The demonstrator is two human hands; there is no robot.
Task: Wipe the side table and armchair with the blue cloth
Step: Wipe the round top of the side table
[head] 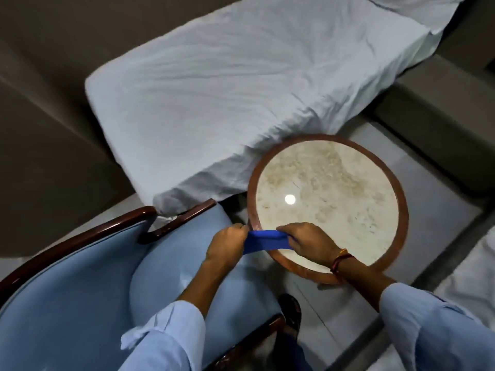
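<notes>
- Bedroom floor (348, 325) – pale tile, glossy; a dark shoe (290, 310) stands on it between armchair and desk.
- Bed (227, 84) w/ wrinkled white sheet fills upper frame; its near corner hangs just beside the desk and the armchair's arm.
- Desk (401, 210) – round, marble-look top in a reddish-brown wood rim; bright light spot reflected near centre. Top bare apart from the hands and cloth at its near-left edge.
- Armchair (80, 290) – light blue upholstery, dark polished wood frame; sits lower left, its front corner near the desk rim.
- Blue cloth (263, 241) – bunched into a band, stretched between both hands, over the desk's near-left rim and the gap toward the armchair.
- Left hand (227, 247) – closed, fingers pinching the cloth's left end; hovers above the seat edge.
- Right hand (308, 243) – closed, gripping the cloth's right end over the desk top; contact w/ marble cannot be told.
- Red-brown thread band (340, 259) on right wrist; light blue sleeves (428, 330) on both forearms.
</notes>
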